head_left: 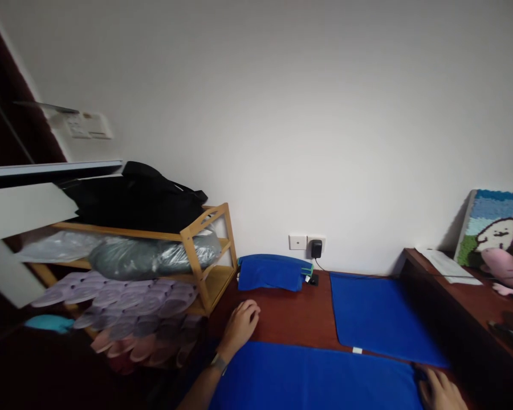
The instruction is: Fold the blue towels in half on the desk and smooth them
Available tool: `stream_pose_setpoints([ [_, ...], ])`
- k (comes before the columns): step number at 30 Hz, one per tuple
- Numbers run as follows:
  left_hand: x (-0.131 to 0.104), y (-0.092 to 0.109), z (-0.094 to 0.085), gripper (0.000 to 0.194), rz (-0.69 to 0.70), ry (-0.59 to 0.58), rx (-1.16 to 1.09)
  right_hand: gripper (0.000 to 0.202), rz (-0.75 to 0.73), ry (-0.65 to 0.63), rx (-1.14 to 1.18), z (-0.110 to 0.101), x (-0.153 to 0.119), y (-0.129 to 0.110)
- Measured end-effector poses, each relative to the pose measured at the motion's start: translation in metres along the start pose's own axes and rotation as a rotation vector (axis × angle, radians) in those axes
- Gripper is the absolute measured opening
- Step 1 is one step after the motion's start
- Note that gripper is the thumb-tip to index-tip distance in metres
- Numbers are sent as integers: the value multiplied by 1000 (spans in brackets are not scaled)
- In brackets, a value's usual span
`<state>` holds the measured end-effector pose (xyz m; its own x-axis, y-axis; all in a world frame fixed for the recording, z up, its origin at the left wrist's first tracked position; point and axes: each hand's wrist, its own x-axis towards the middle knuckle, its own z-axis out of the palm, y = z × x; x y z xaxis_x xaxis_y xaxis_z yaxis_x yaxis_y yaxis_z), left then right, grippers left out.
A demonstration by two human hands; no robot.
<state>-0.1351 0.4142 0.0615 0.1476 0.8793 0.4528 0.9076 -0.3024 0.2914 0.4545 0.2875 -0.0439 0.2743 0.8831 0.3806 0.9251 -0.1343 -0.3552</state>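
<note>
My left hand, with a band on its wrist, is over the bare brown wood between two blue cloths. Its fingers are loosely bent, and nothing shows in them. Just below it, a wide blue cloth is spread flat along the front. My right hand is at that cloth's right end, blurred and partly cut off by the lower edge. Something dark shows by its fingertips, and I cannot tell whether it holds anything. Another blue cloth lies flat above it, with a white tag. A folded blue cloth rests against the wall.
A wooden rack on the left holds a black bag, plastic-wrapped bundles and several purple and pink slippers. A black plug sits in the wall socket. On the right, a raised ledge bears a pink plush toy and a tufted picture.
</note>
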Motion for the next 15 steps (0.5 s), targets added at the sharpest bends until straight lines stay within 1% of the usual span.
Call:
stream_pose_setpoints([
  [1, -23, -11, -8, 31, -8, -25, -1, 52, -19, -7, -28, -4, -1, -5],
  [4, -90, -48, -30, 36, -92, -62, 72, 56, -57, -58, -160, -22, -5, -22],
  [6, -124, -65, -41, 42, -117, -96, 121, 54, -73, -94, -258, -32, -7, -33],
  [7, -136, -70, -45, 44, -116, -115, 136, 53, -83, -107, -286, -36, -9, -38],
  [8, -145, -72, -47, 46, -110, -135, 145, 53, -100, -118, -289, -37, -11, -43],
  [10, -152, -71, -49, 49, -107, -170, 154, 55, -140, -142, -223, -35, -17, -48],
  [12, -152, -66, -50, 51, -122, -194, 158, 62, -153, -165, -126, -29, -26, -48],
  [15, -149, -60, -52, 52, -129, -221, 152, 68, -114, -165, -47, -21, -37, -37],
])
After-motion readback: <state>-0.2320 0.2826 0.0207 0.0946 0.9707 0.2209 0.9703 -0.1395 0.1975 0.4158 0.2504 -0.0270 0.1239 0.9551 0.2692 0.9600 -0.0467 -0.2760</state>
